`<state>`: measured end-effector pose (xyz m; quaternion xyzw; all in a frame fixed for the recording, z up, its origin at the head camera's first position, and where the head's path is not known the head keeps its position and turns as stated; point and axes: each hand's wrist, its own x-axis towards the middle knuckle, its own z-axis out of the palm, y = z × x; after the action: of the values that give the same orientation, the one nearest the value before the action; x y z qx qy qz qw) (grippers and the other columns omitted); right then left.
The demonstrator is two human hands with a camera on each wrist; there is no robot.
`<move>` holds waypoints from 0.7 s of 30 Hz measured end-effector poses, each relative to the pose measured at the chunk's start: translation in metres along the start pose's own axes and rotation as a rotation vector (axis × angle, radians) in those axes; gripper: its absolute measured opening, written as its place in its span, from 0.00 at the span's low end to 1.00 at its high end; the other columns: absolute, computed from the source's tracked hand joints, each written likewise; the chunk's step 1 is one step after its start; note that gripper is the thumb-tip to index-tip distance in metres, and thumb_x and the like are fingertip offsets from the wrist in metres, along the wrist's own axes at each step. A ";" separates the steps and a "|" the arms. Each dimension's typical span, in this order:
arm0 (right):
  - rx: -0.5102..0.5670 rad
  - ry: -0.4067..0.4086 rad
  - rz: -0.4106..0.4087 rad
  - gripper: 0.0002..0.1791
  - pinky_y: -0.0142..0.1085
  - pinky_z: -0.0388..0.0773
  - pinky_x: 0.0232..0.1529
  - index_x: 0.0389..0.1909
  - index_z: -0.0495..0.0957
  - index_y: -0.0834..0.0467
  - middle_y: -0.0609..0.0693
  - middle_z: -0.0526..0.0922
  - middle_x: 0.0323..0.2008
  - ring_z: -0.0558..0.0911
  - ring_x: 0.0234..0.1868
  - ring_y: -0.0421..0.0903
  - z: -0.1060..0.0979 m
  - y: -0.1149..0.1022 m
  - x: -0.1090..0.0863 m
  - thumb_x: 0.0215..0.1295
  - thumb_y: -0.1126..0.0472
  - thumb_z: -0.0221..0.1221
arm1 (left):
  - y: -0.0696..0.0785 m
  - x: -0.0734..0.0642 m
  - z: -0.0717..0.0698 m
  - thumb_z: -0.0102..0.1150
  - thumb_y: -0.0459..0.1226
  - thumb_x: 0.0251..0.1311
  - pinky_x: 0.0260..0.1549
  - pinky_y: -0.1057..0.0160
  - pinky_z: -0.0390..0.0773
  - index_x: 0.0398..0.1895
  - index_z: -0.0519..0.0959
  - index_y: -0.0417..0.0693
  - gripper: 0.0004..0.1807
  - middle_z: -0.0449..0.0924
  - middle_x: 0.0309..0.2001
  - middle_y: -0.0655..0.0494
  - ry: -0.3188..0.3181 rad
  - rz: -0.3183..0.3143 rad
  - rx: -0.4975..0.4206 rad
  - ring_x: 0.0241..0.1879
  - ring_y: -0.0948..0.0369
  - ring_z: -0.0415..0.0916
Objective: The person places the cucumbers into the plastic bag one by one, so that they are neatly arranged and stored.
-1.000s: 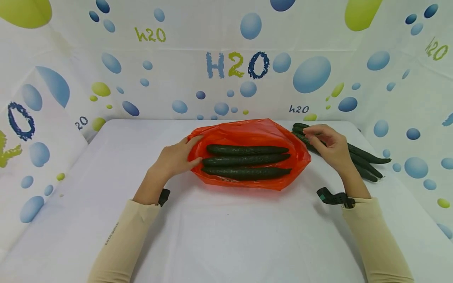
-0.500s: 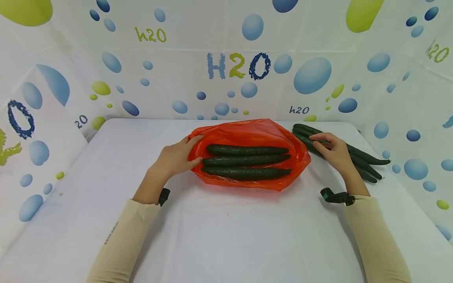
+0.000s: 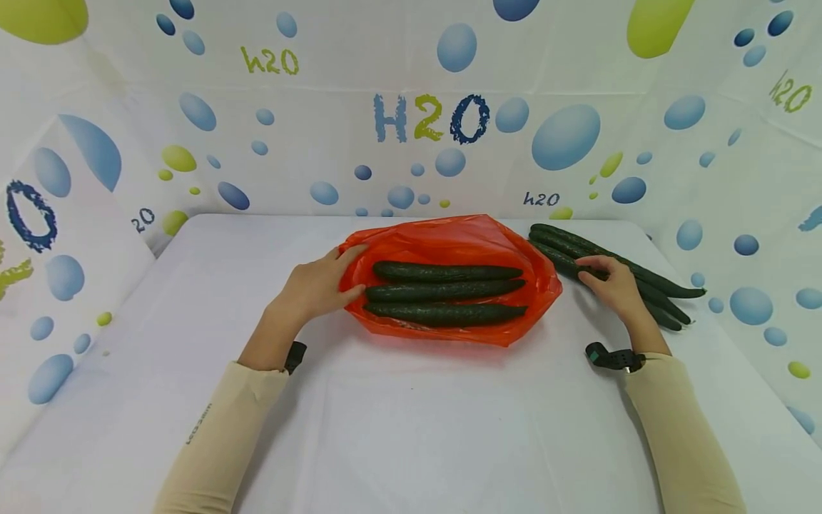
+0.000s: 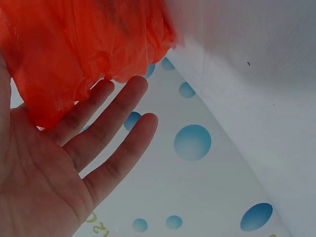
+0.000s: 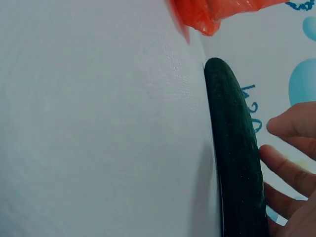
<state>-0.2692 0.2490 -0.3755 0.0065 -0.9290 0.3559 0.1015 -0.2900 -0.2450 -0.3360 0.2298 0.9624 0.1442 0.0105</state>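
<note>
Three dark green cucumbers (image 3: 445, 292) lie side by side inside an open red plastic bag (image 3: 443, 246) in the middle of the table. My left hand (image 3: 315, 287) is at the bag's left rim, its thumb and index finger spread over the edge. In the left wrist view the other fingers (image 4: 111, 123) are straight beside the red plastic. My right hand (image 3: 613, 284) is over the loose cucumbers (image 3: 661, 284) to the right of the bag. In the right wrist view its loosely bent fingers are right at the side of the nearest cucumber (image 5: 234, 148), not wrapped round it.
A white cloth covers the table (image 3: 417, 428). Behind it hangs a white backdrop (image 3: 308, 128) printed with blue and green drops and H2O lettering. The loose cucumbers lie slanted near the table's back right edge, their far ends close to the bag.
My right hand has moved down and slightly right, from above the loose cucumbers to beside the nearest one. The left hand, the bag and the cucumbers in it have stayed in place.
</note>
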 end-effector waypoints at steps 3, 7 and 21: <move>-0.039 -0.048 0.040 0.21 0.64 0.64 0.59 0.59 0.71 0.69 0.73 0.68 0.60 0.66 0.60 0.69 -0.001 0.004 -0.001 0.70 0.62 0.54 | 0.001 0.000 0.000 0.58 0.49 0.63 0.40 0.44 0.83 0.74 0.57 0.51 0.39 0.71 0.60 0.35 0.000 0.001 0.004 0.42 0.43 0.79; -0.071 -0.089 0.060 0.24 0.63 0.65 0.59 0.61 0.68 0.69 0.73 0.68 0.60 0.67 0.59 0.68 -0.004 0.008 -0.001 0.68 0.63 0.56 | 0.001 -0.001 0.000 0.59 0.49 0.63 0.40 0.44 0.83 0.74 0.57 0.52 0.39 0.71 0.60 0.36 0.000 -0.004 0.007 0.42 0.43 0.79; -0.126 -0.075 0.060 0.24 0.68 0.62 0.60 0.60 0.69 0.69 0.77 0.69 0.58 0.67 0.60 0.73 -0.007 0.010 0.000 0.62 0.71 0.58 | 0.005 -0.004 0.004 0.58 0.49 0.63 0.41 0.41 0.81 0.75 0.57 0.51 0.39 0.69 0.63 0.33 0.016 0.000 0.018 0.44 0.41 0.79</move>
<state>-0.2692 0.2611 -0.3771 -0.0144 -0.9524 0.2993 0.0563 -0.2841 -0.2416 -0.3386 0.2286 0.9638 0.1374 0.0009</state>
